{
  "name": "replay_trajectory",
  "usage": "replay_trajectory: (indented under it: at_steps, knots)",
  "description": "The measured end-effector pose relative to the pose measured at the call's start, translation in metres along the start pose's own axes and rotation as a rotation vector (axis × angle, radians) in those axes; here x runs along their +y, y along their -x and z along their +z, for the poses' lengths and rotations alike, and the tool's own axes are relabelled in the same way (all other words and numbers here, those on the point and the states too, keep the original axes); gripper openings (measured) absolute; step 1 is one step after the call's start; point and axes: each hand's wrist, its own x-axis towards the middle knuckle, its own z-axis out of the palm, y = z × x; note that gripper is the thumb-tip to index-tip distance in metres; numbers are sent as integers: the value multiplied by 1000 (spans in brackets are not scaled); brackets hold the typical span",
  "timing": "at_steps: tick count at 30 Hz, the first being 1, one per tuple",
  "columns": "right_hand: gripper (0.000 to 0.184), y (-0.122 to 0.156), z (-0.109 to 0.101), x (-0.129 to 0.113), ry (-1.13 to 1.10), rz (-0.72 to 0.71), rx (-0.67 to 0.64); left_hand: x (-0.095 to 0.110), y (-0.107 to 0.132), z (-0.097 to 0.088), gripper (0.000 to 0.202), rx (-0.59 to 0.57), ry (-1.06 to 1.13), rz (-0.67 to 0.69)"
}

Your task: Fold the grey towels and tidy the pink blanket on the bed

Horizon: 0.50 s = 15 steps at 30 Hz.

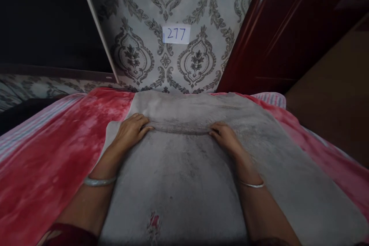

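Note:
A grey, soft-napped blanket lies spread out in front of me, with a raised crosswise fold in its far half. My left hand is closed on the left end of this fold, thumb and fingers pinching the cloth. At the fold's right end, my right hand grips the cloth with bent fingers. Between the two hands the fold runs almost straight, with a dark shadow beneath it. Near the front, a small red-and-white patch shows on the grey surface; I cannot tell whether it is a print or a hole.
Under the grey cloth lies a red plush blanket, over striped bedding. Behind stands a patterned wall with a paper label reading 277. A dark screen is at the left, a dark red wooden panel at the right.

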Motion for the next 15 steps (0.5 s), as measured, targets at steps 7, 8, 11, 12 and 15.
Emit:
replay_trajectory:
  at_steps: [7,8,11,12,15]
  knots:
    - [9,-2,-10,-7,-77,4,90,-3,1,-8,47,-26,-56,-132]
    - [8,-2,-9,-9,-70,23,67,-3,0,-9,47,-59,-55,-147]
    - [14,-3,-8,-10,-17,95,18,-2,-4,-10,49,-153,-64,-203]
    - [18,-3,-10,-8,7,125,3,-1,-6,-11,51,-172,-68,-224]
    - [23,-3,-21,1,85,238,-62,-2,-9,-10,56,-187,-65,-265]
